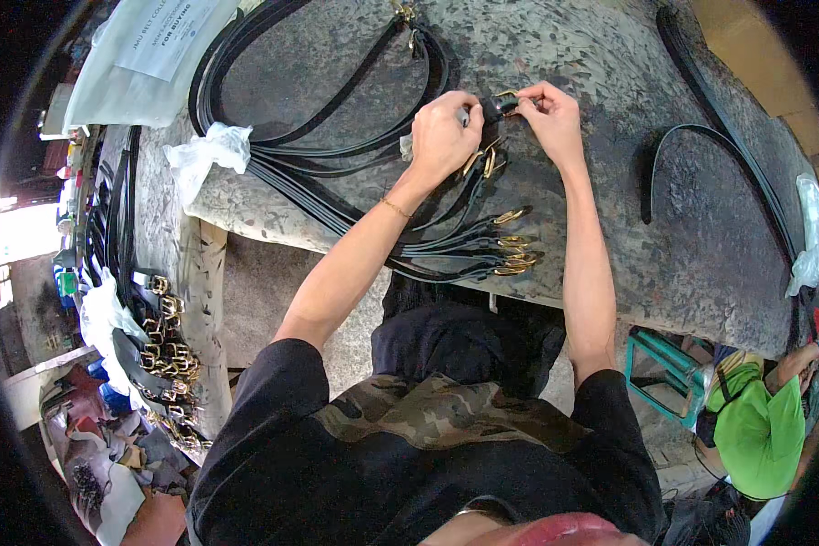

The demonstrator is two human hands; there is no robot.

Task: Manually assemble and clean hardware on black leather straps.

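My left hand is closed around the buckle end of a black belt above the table. Something small and grey shows between its fingers; I cannot make out what it is. Just to the right, the fingertips of my right hand pinch the gold buckle of that same belt. Below both hands, several more black belts lie side by side, their gold buckles pointing right near the front edge. A white plastic wrap binds this bundle at the left, and its straps loop round behind my left hand.
The worn dark table curves across the view. More black belts lie at the right. A plastic bag with a printed sheet sits far left; buckled belts hang below it. A person in green is at lower right.
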